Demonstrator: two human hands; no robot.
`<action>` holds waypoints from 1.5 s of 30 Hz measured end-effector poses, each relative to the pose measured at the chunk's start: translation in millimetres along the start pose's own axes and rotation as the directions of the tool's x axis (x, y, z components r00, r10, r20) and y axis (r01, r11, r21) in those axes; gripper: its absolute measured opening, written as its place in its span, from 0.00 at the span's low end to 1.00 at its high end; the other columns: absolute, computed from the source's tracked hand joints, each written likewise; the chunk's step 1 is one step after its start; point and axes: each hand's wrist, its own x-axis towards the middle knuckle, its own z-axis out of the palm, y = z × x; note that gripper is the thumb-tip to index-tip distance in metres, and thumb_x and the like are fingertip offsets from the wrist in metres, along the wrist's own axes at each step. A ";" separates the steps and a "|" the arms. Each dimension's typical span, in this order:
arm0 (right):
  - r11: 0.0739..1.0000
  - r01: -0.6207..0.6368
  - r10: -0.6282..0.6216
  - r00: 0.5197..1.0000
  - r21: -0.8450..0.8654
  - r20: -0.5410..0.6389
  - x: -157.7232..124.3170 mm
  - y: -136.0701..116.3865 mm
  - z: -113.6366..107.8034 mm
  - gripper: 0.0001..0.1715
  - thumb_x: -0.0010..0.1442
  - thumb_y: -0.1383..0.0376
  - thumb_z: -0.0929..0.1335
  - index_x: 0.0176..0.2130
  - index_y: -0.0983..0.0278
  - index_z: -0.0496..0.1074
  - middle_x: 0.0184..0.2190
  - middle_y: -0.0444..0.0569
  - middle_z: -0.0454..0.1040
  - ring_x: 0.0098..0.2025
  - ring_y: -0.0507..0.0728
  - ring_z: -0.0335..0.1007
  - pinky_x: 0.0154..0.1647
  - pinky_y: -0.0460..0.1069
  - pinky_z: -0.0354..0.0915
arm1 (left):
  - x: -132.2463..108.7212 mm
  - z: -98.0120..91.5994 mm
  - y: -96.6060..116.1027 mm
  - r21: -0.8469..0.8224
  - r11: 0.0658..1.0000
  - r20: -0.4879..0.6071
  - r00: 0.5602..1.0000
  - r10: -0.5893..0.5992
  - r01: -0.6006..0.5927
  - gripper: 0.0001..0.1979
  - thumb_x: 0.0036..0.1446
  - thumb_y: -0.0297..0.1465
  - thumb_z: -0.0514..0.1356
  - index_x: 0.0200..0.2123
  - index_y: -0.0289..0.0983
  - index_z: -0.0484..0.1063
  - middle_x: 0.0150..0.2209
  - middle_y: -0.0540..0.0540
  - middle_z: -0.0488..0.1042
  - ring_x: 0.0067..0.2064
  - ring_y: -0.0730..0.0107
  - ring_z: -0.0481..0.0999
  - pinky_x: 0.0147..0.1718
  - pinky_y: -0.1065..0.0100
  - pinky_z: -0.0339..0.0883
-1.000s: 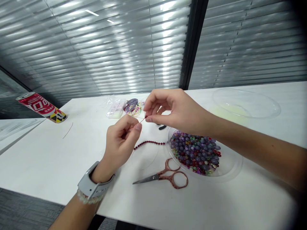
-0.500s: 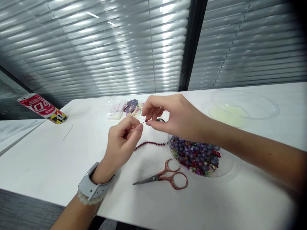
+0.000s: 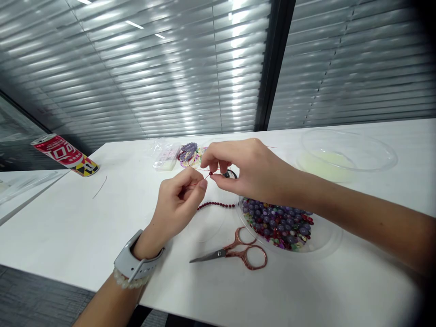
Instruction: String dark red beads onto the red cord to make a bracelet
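My left hand [image 3: 179, 204] pinches a thin red thread [image 3: 199, 181] between thumb and fingertips. My right hand [image 3: 240, 170] holds the thread's far stretch at its fingertips, close to a small dark red bead [image 3: 211, 173] strung on it. The hands are a few centimetres apart, joined by the thread. A strand of dark red beads [image 3: 216, 205] lies on the white table [image 3: 102, 227] below them. My right forearm passes over part of a clear dish of mixed purple, red and green beads [image 3: 277, 225].
Rose-gold scissors [image 3: 235, 255] lie near the dish. A small black object [image 3: 230, 174] sits behind my right hand. Further back are a plastic bead box [image 3: 166, 157], a bag of purple beads [image 3: 189, 153], a clear bowl [image 3: 347, 152] and a tipped red can [image 3: 64, 154].
Both hands have shifted slightly lower and to the right, and the bead now sits a little further right on the thread. My right hand covers more of the bead dish.
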 end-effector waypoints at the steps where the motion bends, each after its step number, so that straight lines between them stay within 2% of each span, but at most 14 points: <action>1: 1.000 -0.001 0.001 1.000 -0.003 0.003 0.1 -0.1 0.1 0.12 0.52 0.77 0.64 0.36 0.65 0.67 0.29 0.42 0.71 0.29 0.49 0.64 0.30 0.44 0.58 | -0.1 0.0 0.1 -0.004 1.000 0.010 1.000 0.004 -0.004 0.10 0.57 0.25 0.55 0.24 0.38 0.61 0.17 0.57 0.51 0.19 0.78 0.51 0.16 0.73 0.46; 13: 0.999 0.050 -0.049 0.992 -0.005 0.113 -0.1 -2.4 -0.7 0.13 0.54 0.77 0.64 0.39 0.65 0.69 0.30 0.42 0.72 0.31 0.50 0.63 0.30 0.45 0.55 | -0.1 0.9 -1.7 -0.051 0.999 0.082 0.997 0.000 0.004 0.09 0.58 0.25 0.54 0.25 0.39 0.61 0.17 0.57 0.51 0.19 0.78 0.49 0.17 0.72 0.45; 19: 1.000 0.026 -0.023 0.986 -0.013 0.163 1.2 -4.0 -5.5 0.10 0.58 0.75 0.64 0.39 0.66 0.69 0.32 0.45 0.73 0.33 0.51 0.64 0.32 0.46 0.57 | -0.3 0.4 -1.5 -0.092 0.996 0.092 0.996 -0.011 0.019 0.10 0.59 0.27 0.54 0.25 0.39 0.60 0.18 0.57 0.52 0.20 0.77 0.49 0.17 0.71 0.45; 24: 0.998 0.045 -0.036 0.981 -0.048 0.189 0.7 -7.4 -9.4 0.11 0.58 0.77 0.63 0.39 0.67 0.69 0.33 0.47 0.74 0.35 0.52 0.66 0.35 0.47 0.59 | -0.9 1.4 -1.1 -0.117 0.992 0.074 0.997 -0.033 0.041 0.11 0.60 0.29 0.54 0.25 0.39 0.61 0.19 0.56 0.52 0.21 0.76 0.50 0.18 0.70 0.46; 27: 0.997 0.068 -0.060 0.985 -0.047 0.160 1.1 -9.4 -12.0 0.09 0.58 0.77 0.63 0.36 0.66 0.68 0.31 0.45 0.73 0.33 0.51 0.65 0.33 0.46 0.59 | -0.3 0.5 -3.7 -0.152 0.987 0.023 0.999 -0.040 0.043 0.10 0.61 0.34 0.54 0.27 0.39 0.64 0.21 0.54 0.57 0.23 0.73 0.56 0.22 0.69 0.54; 30: 0.996 0.084 -0.078 0.988 -0.043 0.131 1.9 -10.8 -13.7 0.09 0.58 0.77 0.62 0.34 0.65 0.67 0.30 0.44 0.72 0.32 0.50 0.64 0.32 0.46 0.59 | 1.1 -1.4 -8.4 -0.274 0.961 -0.009 0.999 -0.047 0.043 0.12 0.61 0.40 0.52 0.33 0.40 0.68 0.28 0.49 0.66 0.32 0.68 0.67 0.33 0.66 0.64; 33: 0.995 0.090 -0.084 0.990 -0.044 0.113 2.2 -12.7 -14.1 0.10 0.58 0.78 0.62 0.34 0.66 0.68 0.29 0.44 0.71 0.33 0.51 0.63 0.34 0.47 0.60 | 2.1 -2.7 -10.7 -0.364 0.930 0.015 0.999 -0.047 0.049 0.12 0.61 0.40 0.53 0.35 0.40 0.71 0.35 0.46 0.71 0.40 0.64 0.70 0.41 0.63 0.65; 39: 0.995 0.071 -0.062 0.990 -0.067 0.129 0.9 -16.9 -14.6 0.09 0.60 0.76 0.62 0.37 0.66 0.68 0.31 0.45 0.71 0.34 0.51 0.63 0.35 0.47 0.59 | 1.8 -3.0 -2.5 -0.410 0.898 0.173 0.980 -0.096 0.161 0.08 0.62 0.34 0.55 0.38 0.41 0.74 0.34 0.48 0.75 0.38 0.69 0.73 0.37 0.69 0.68; 45: 0.997 0.046 -0.036 0.990 -0.066 0.139 1.1 -18.5 -17.6 0.08 0.62 0.75 0.61 0.36 0.66 0.67 0.28 0.43 0.69 0.31 0.49 0.61 0.33 0.45 0.57 | 2.9 -2.7 1.6 -0.414 0.889 0.172 0.976 -0.132 0.194 0.06 0.60 0.35 0.58 0.36 0.40 0.75 0.33 0.50 0.75 0.38 0.72 0.74 0.38 0.74 0.68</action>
